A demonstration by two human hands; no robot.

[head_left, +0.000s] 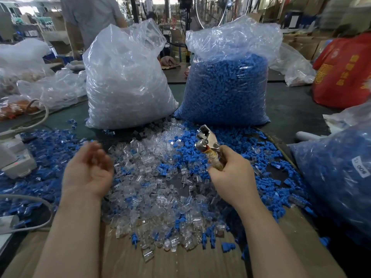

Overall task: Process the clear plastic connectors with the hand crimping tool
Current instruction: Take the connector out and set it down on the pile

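Observation:
A loose heap of clear plastic connectors (152, 189) mixed with blue plastic boots (200, 141) covers the table in front of me. My right hand (230, 177) grips the taped handles of a metal hand crimping tool (206, 139), whose jaws point up and away. My left hand (88, 169) hovers palm-up over the left side of the heap. Its fingers are blurred and loosely curled, and I see nothing in it.
Two tall bags stand behind the heap: one of clear connectors (128, 83), one of blue boots (226, 87). Another blue-filled bag (337, 173) lies at the right. A white device (16, 157) with grey cables sits at the left. A person (90, 19) stands at the back.

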